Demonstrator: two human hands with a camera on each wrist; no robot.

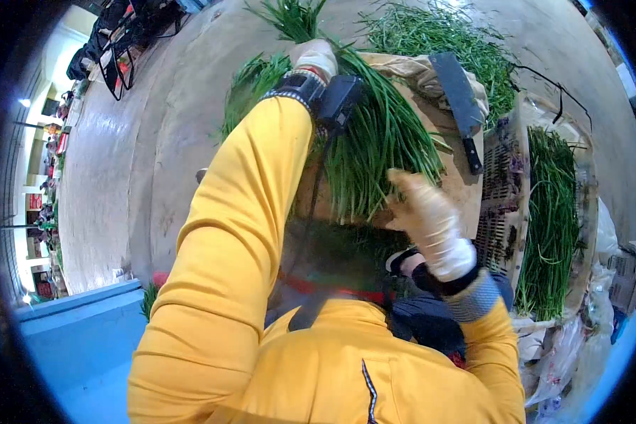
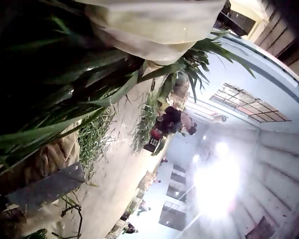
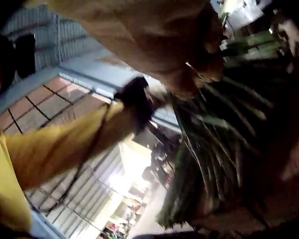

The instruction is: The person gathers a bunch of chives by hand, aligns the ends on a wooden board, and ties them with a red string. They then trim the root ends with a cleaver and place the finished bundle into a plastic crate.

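Observation:
Gloved in white, the left hand (image 1: 314,60) grips a big bunch of long green leaves (image 1: 385,141) near its upper end; the stalk ends fan toward the body. In the left wrist view the glove (image 2: 154,25) lies over dark leaves (image 2: 65,99). Close to the stalk ends, the right hand (image 1: 427,215), also gloved and slightly blurred, has its fingers apart. The right wrist view shows that hand (image 3: 154,45) beside the stalks (image 3: 224,134); whether it touches them is unclear. Under the bunch is a board (image 1: 466,191).
A cleaver (image 1: 456,92) lies at the board's right, partly on a crumpled cloth (image 1: 403,67). Loose green leaves (image 1: 438,32) cover the floor beyond. To the right stands a crate (image 1: 505,191) beside more long greens (image 1: 548,219), with plastic bags (image 1: 562,360) nearer the body.

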